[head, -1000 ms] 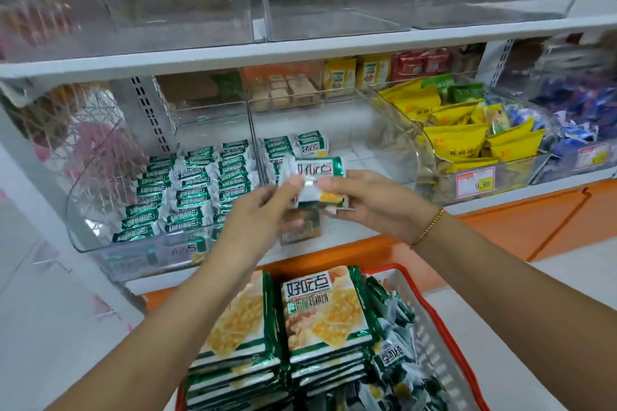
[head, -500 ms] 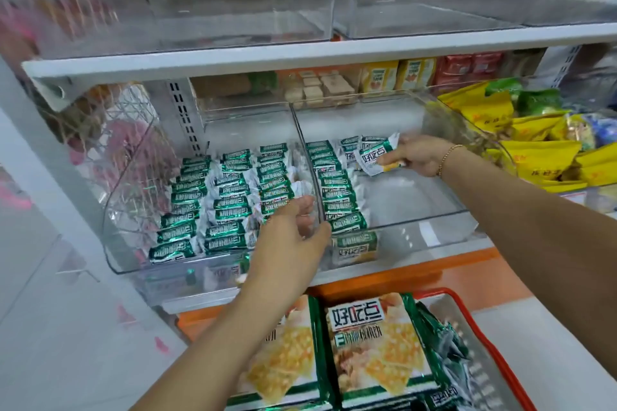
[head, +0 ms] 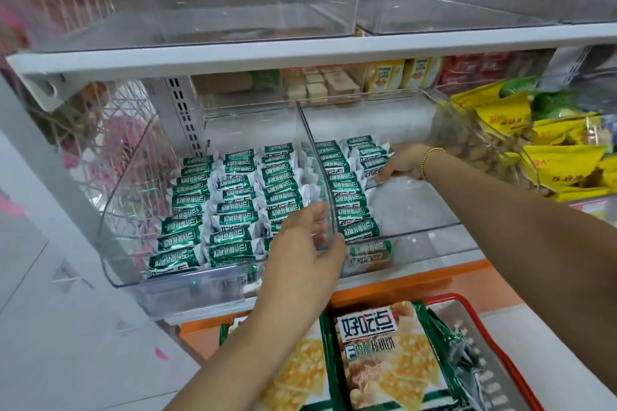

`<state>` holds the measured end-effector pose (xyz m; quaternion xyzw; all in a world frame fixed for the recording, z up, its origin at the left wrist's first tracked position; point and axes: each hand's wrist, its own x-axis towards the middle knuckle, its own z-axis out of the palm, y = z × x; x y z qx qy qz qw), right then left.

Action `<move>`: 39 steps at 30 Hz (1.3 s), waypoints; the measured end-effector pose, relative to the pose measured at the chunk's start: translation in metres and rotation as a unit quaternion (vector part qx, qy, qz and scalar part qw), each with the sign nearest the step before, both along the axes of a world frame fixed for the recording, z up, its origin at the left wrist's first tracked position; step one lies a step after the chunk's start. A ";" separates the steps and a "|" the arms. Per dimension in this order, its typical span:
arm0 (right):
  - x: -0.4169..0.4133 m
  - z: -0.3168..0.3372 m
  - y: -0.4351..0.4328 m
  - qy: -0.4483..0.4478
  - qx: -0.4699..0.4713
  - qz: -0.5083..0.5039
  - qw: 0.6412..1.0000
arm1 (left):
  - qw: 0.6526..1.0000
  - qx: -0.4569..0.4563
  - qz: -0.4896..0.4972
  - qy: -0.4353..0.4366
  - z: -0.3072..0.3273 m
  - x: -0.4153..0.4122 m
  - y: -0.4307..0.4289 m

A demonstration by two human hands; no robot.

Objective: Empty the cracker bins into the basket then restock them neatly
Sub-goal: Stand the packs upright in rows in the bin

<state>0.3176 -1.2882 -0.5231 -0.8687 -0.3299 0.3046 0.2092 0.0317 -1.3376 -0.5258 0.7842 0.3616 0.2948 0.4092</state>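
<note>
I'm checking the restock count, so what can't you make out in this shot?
Head view only.
1. Grip of the right hand on the cracker packet: fingertips hidden under the palm.
2. Stock in the basket: cut off by the bottom edge, partly covered by the left forearm.
3. Labels on the back-shelf snack boxes: blurred, too small.
4. The left hand, pinching the clear bin wall, covers the front-right packets of the left bin.

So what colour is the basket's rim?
The basket rim is red, clearest in the head view.
</note>
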 end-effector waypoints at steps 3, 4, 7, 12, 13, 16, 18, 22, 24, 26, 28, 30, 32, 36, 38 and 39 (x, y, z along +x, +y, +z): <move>0.003 -0.007 0.008 0.041 0.021 -0.006 0.999 | 1.000 0.003 -0.001 0.000 0.001 0.000 0.000; 0.007 -0.012 0.011 0.042 0.017 -0.005 0.999 | 1.000 0.005 -0.002 0.002 0.001 0.000 0.000; 0.008 -0.018 0.014 0.058 0.010 -0.008 0.998 | 1.000 0.004 0.003 0.007 0.001 0.000 0.002; -0.007 -0.005 0.001 0.073 0.072 -0.035 0.994 | 1.000 0.008 0.012 0.014 0.003 0.001 -0.002; -0.011 -0.001 -0.003 0.070 0.086 -0.040 0.993 | 1.000 0.009 0.014 0.019 0.005 0.001 -0.004; -0.018 0.015 -0.023 -0.019 0.068 0.001 0.998 | 0.998 0.031 0.031 0.035 0.010 0.002 -0.012; -0.027 0.033 -0.048 -0.126 0.065 0.043 0.989 | 0.996 0.069 0.043 0.036 0.013 0.000 -0.020; -0.052 0.061 -0.117 -0.233 0.110 0.136 0.957 | 0.986 0.162 0.003 0.026 0.015 -0.008 -0.053; -0.067 0.066 -0.154 -0.262 0.100 0.208 0.937 | 0.985 0.161 -0.043 0.039 0.010 -0.011 -0.076; -0.080 0.060 -0.188 -0.267 0.054 0.279 0.921 | 0.981 0.145 -0.111 0.066 0.003 -0.015 -0.104; -0.085 0.044 -0.218 -0.256 -0.001 0.326 0.910 | 0.964 0.152 -0.174 0.127 -0.013 -0.018 -0.127; -0.087 0.022 -0.243 -0.214 -0.074 0.360 0.905 | 0.949 0.124 -0.218 0.193 -0.035 -0.020 -0.143; -0.087 -0.003 -0.266 -0.153 -0.141 0.387 0.898 | 0.943 0.054 -0.236 0.230 -0.058 -0.021 -0.154; -0.092 -0.068 -0.307 -0.087 -0.220 0.387 0.891 | 0.937 -0.186 -0.152 0.254 -0.112 -0.015 -0.166; -0.096 -0.102 -0.329 -0.096 -0.247 0.390 0.882 | 0.888 -0.380 -0.081 0.245 -0.144 -0.012 -0.167; -0.098 -0.117 -0.339 -0.102 -0.263 0.395 0.875 | 0.861 -0.449 -0.058 0.233 -0.158 -0.012 -0.169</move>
